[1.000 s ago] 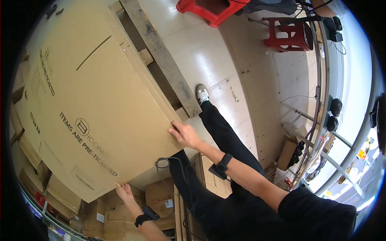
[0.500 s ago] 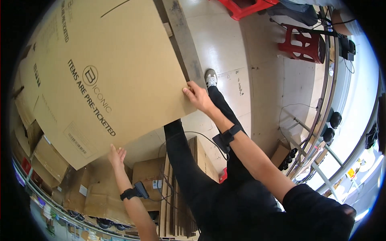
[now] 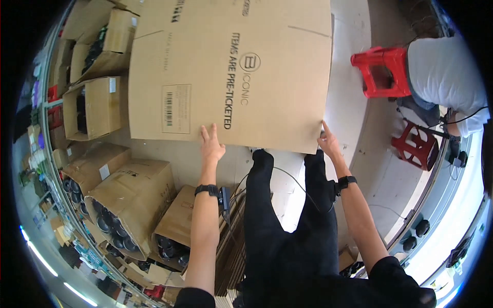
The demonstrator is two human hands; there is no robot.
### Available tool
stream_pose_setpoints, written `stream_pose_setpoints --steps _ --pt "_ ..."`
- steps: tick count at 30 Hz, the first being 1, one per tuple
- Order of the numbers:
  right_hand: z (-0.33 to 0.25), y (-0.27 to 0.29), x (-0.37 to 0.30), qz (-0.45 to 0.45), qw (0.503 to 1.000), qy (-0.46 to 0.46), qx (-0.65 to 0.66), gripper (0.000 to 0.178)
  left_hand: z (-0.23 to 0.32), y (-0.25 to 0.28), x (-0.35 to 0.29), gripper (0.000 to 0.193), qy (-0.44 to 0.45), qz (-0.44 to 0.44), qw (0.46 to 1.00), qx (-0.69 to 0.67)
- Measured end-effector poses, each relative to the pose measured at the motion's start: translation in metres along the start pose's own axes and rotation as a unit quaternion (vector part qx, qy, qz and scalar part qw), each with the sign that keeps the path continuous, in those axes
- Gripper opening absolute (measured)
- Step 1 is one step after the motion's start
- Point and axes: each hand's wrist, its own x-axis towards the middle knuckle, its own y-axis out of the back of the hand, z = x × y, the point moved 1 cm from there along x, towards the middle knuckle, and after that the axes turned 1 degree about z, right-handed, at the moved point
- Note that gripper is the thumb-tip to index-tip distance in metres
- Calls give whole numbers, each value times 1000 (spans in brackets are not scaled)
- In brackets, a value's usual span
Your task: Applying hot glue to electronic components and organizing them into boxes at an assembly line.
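Note:
A large flattened cardboard carton (image 3: pixel 282 102), brown with dark print and a label, lies squarely in front of me. My left hand (image 3: pixel 211 150) is at its near edge, fingers stretched onto the top face and thumb apart. At the near right corner, my right hand (image 3: pixel 329 145) grips the carton's edge, with its index finger extended along the side. Its lower fingers are partly hidden. Black straps with small devices are on both wrists, and a cable (image 3: pixel 295 179) runs between them.
Open boxes (image 3: pixel 105 105) and cartons of dark round items (image 3: pixel 131 200) line the left. Stacked cardboard sheets (image 3: pixel 241 241) stand beside my left leg. At right are red stools (image 3: pixel 380 72), a seated person in a light shirt (image 3: pixel 447 72) and a long bench (image 3: pixel 436 205).
The view has turned, and the carton now lies straight ahead instead of slanted at upper left. My left fingers now rest on its face; the right hand remains at its near right corner.

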Motion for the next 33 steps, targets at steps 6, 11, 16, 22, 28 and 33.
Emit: stream_pose_setpoints --steps 6,11,16,22,28,33 --pt "-38 9 -17 -113 972 -176 112 78 -58 -37 21 83 23 -32 992 -117" --pt "-3 -13 -22 -97 968 -220 76 79 -113 -56 61 73 165 105 829 -524" --pt "-27 -49 -46 -151 873 -353 302 87 -130 -41 50 50 266 8 632 -728" --pt "-1 -58 -61 -81 844 -298 438 89 -126 -64 47 32 203 -5 653 -729" --pt "16 -71 -59 -74 849 -286 438 84 -127 -61 79 33 185 -30 666 -722" --pt "-3 -89 -51 20 918 -286 273 84 -155 -71 101 34 232 -63 619 -748"
